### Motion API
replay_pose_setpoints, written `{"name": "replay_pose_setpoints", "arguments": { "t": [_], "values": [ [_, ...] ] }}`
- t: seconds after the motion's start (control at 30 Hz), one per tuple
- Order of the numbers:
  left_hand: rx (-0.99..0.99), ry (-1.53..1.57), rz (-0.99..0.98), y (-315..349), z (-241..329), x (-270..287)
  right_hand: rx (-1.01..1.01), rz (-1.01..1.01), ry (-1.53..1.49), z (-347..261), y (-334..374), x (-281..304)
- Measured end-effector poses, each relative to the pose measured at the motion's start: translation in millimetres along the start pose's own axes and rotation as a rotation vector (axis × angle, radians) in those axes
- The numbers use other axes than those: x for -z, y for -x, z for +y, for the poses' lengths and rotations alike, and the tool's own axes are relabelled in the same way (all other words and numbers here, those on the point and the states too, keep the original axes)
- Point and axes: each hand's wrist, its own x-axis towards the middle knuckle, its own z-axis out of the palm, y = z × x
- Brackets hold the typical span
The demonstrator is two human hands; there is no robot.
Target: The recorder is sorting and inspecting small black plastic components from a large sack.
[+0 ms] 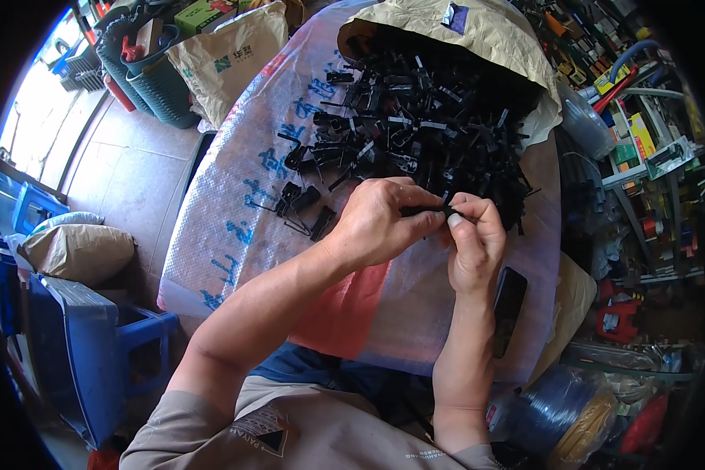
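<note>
My left hand (pixel 380 219) and my right hand (pixel 478 243) meet over the near edge of a heap of small parts. Between them they pinch a small black plastic part (pixel 419 210), mostly covered by the fingers, so its exact kind does not show. Just beyond lies the heap of black plastic parts (pixel 399 117) with thin metal pieces, spilling from the mouth of a brown paper sack (pixel 486 47). A few loose black parts (pixel 294 200) sit left of my left hand. Everything rests on a white woven plastic sack (pixel 219 227) with blue handwriting.
A dark phone (pixel 509 309) lies right of my right forearm. At the left stand a blue plastic stool (pixel 78 345), a stuffed paper sack (pixel 78 252) and a dark green basket (pixel 160 86). Shelves crowded with tools and packages (pixel 642 157) line the right side, above rolled tubing (pixel 556 415).
</note>
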Motion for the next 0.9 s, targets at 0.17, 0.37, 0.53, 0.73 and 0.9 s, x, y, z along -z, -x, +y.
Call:
{"name": "replay_pose_setpoints", "arguments": {
  "t": [0.17,0.37,0.53,0.73,0.9],
  "values": [
    [-0.039,-0.048,0.03,2.0,3.4,-2.6,0.022,0.015,0.044,1.2,0.6,-0.5],
    [-0.067,-0.064,0.056,3.5,2.8,-3.0,-0.015,0.029,-0.001,-2.9,1.0,-3.3],
    [0.015,0.267,0.055,1.2,1.6,-4.5,-0.041,0.128,-0.155,-1.4,1.5,-5.8],
    [0.403,1.153,0.015,-8.8,-3.7,-0.2,0.243,-0.089,0.121,4.7,2.2,-23.9],
    [0.243,1.367,0.222,-16.9,-24.0,62.7,0.094,0.008,0.483,-1.2,2.0,-12.8]
  ]
}}
